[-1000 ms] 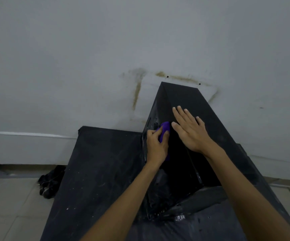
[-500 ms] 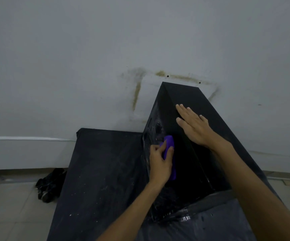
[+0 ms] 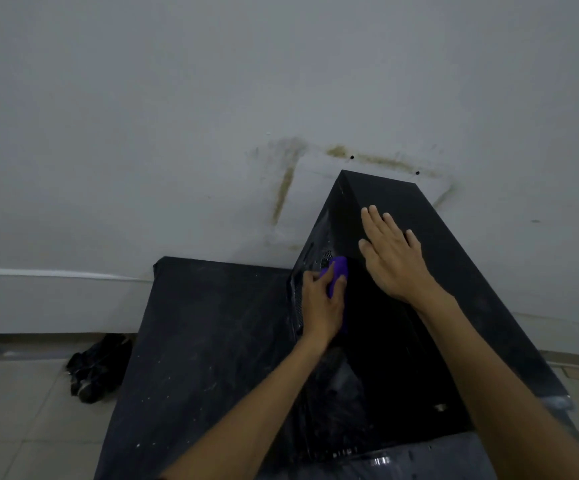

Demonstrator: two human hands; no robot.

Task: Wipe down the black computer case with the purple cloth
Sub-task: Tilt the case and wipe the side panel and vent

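- Fingers (image 3: 327, 277) of the left hand (image 3: 321, 306) curl round the cloth (image 3: 338, 265) and press it to the left side of the case (image 3: 402, 194), likely to rub the vented panel.
- The right hand (image 3: 393, 261) lies flat on the upper face, fingers (image 3: 374, 225) straight and slightly spread, apparently bracing the case against the wiping.
- The case stands on a black table (image 3: 205, 341), its long axis running away from the person toward the wall (image 3: 177, 133).
- A dark bundle (image 3: 97, 368) lies on the floor, left of the table.

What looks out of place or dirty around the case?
Brown streaks stain the wall behind the case. White specks and smears dust the black table left of it. A dark bundle lies on the floor beside the table.
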